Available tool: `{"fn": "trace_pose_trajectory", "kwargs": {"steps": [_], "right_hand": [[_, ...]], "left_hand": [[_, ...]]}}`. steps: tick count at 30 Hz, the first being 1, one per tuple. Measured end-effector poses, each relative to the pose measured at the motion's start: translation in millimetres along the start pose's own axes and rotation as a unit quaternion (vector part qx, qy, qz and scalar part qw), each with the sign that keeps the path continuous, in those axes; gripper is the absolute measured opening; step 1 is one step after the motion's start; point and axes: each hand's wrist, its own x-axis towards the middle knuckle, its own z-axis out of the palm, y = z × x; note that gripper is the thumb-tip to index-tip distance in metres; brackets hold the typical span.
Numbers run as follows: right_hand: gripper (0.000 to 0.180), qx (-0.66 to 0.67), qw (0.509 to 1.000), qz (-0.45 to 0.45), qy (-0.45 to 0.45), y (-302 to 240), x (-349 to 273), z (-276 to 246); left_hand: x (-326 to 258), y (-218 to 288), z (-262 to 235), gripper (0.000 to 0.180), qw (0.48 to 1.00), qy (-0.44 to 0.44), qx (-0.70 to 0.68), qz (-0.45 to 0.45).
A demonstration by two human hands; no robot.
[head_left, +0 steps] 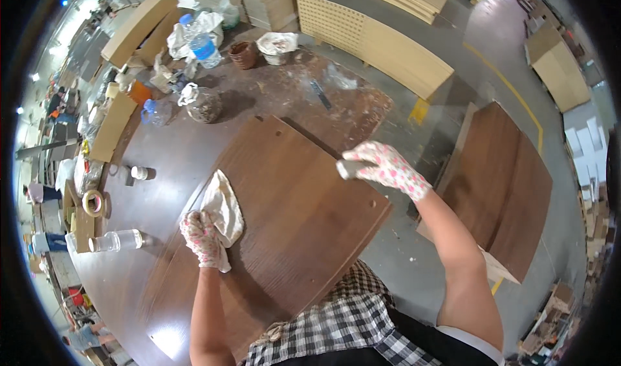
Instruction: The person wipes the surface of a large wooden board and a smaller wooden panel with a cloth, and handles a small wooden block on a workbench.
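Note:
A dark brown wood panel [284, 191] lies flat on the worktable in front of me. My left hand [202, 236], in a white glove with pink dots, presses a crumpled cream cloth [224, 205] onto the panel's left part. My right hand [381, 166], gloved the same way, holds a small grey block [348, 168] at the panel's right edge. A few small drill holes show near the panel's edges.
On the brown worktable [162, 165] stand a clear bottle lying on its side [119, 240], a roll of tape [92, 202], a small jar [139, 172], a bagged jar [202, 104], a blue water bottle [203, 47] and a brown cup [243, 54]. Stacked dark panels [504, 185] sit to my right, pale boards [381, 42] behind.

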Motion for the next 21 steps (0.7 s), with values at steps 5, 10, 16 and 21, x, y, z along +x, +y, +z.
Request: {"fn": "trace_pose_trajectory", "kwargs": {"steps": [5, 10, 16, 21], "right_hand": [[0.039, -0.013, 0.995, 0.099, 0.001, -1, -123, -28], [0.040, -0.038, 0.976, 0.127, 0.174, -26, -113, -3], [0.047, -0.110, 0.960, 0.169, 0.192, -36, -162, 32], [0.052, -0.150, 0.912, 0.188, 0.331, -50, -131, 48]], "left_hand": [[4, 1, -3, 0.013, 0.999, -0.017, -0.022, 0.015], [6, 4, 1, 0.017, 0.998, -0.041, -0.057, -0.002], [4, 2, -4, 0.018, 0.998, -0.034, -0.052, -0.015], [8, 0, 3, 0.020, 0.998, -0.046, -0.040, -0.008]]}}
